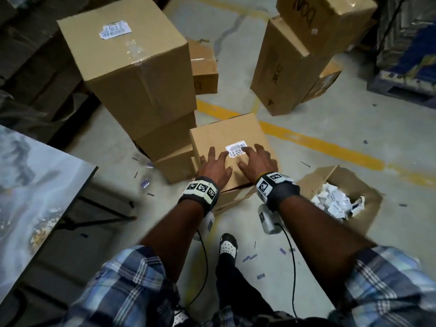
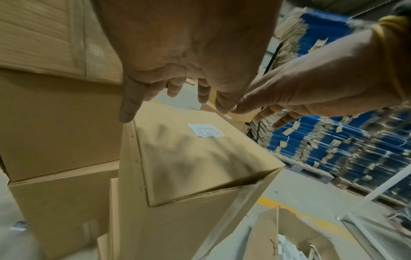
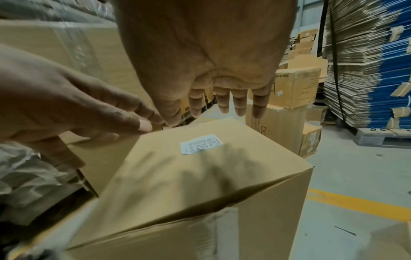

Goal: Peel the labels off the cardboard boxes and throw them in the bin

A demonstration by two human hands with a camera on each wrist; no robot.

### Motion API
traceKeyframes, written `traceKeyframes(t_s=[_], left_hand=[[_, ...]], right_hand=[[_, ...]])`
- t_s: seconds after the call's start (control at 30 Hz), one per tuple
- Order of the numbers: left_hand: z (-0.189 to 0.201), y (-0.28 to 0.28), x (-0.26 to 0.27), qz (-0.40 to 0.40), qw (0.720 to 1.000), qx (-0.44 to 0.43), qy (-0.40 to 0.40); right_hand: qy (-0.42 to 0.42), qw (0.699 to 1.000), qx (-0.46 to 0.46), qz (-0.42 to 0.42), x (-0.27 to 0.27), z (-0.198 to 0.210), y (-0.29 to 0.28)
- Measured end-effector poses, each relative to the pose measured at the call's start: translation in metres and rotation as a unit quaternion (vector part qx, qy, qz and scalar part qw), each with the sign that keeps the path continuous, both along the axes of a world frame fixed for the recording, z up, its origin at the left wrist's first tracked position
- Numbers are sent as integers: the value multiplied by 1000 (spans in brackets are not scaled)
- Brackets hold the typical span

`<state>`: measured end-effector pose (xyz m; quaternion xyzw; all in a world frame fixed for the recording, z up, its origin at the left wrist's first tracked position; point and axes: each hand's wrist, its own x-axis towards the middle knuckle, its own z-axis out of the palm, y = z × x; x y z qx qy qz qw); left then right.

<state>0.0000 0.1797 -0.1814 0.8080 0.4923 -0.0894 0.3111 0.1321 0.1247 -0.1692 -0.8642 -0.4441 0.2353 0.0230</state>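
Observation:
A cardboard box (image 1: 226, 135) stands on the floor in front of me with a white barcode label (image 1: 235, 151) stuck on its top. My left hand (image 1: 217, 161) and right hand (image 1: 257, 159) are spread over the top, fingers straight, holding nothing. The label lies between their fingertips. In the wrist views both hands hover just above the box (image 2: 200, 167) and cast shadows on it; the label (image 2: 205, 130) (image 3: 201, 143) lies flat. An open carton (image 1: 354, 185) at my right holds crumpled peeled labels (image 1: 335, 200). Another label (image 1: 115, 29) sits on the tall box (image 1: 132, 67) at the left.
Stacked cartons stand at the left, and more boxes (image 1: 295, 55) stand at the back right. A table edge (image 1: 47, 185) is at my left, my foot (image 1: 227, 244) below the hands. A yellow floor line (image 1: 318, 147) runs behind the box. Flat cardboard stacks on pallets (image 3: 367, 70) stand farther right.

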Motion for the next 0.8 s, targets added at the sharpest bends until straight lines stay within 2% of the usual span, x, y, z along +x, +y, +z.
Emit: traceKeyframes(t_s=[0.23, 0.4, 0.63, 0.8], left_hand=[[-50, 28, 31, 66, 995, -41, 66], [-62, 30, 28, 102, 993, -43, 43], [-67, 30, 19, 115, 993, -9, 8], [-65, 18, -6, 101, 995, 2, 6]], right_hand=[[20, 998, -52, 7, 47, -57, 42], [46, 998, -47, -7, 61, -79, 43], [11, 1000, -26, 13, 61, -74, 37], [-13, 999, -30, 15, 34, -55, 20]])
